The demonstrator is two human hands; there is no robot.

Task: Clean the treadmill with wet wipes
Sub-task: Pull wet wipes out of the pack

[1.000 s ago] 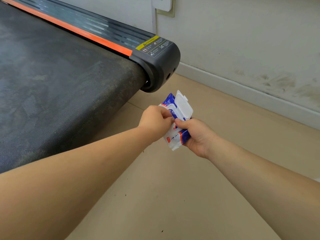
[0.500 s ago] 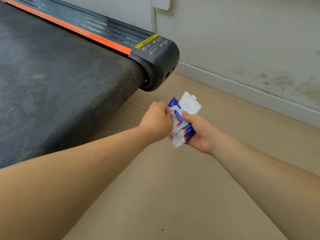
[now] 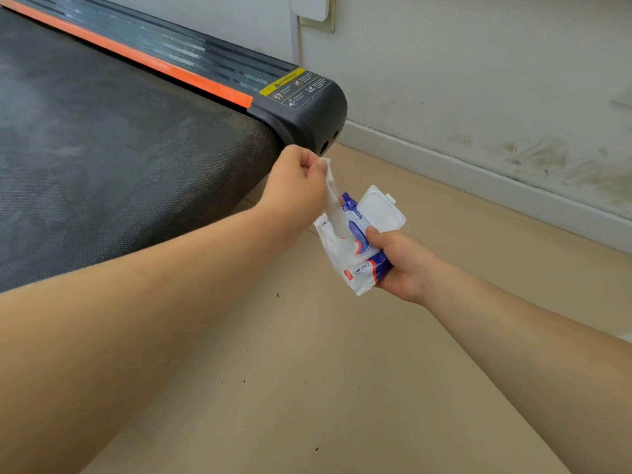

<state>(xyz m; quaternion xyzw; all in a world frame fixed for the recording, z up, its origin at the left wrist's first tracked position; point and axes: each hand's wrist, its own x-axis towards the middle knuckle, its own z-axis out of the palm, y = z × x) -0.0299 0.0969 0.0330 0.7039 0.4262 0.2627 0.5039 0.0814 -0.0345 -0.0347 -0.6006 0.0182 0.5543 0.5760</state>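
Beige floor [image 3: 307, 388] fills the lower view, with a few dark specks on it, and it lies open between the two forearms and out to the right. Behind it a white wall [image 3: 478, 63], scuffed grey low down, meets a pale baseboard [image 3: 478, 179]. On the left the treadmill [image 3: 102, 148] shows its dark, dusty belt, an orange strip along the far rail and a rounded black end cap [image 3: 307, 131]. The yellow label [image 3: 284, 80] on that cap reads "WARNING"; the small print beside it is too fine to read. A white plug [image 3: 309, 6] sits in the wall socket above.

Just off the cap, over the floor, the left hand [image 3: 297, 189] pinches a white wet wipe [image 3: 333, 206] that runs down into the pack. The right hand [image 3: 403, 265] grips the blue-and-white wipes pack [image 3: 362, 265], whose white lid [image 3: 379, 208] is flipped open. The pack's printing is illegible.
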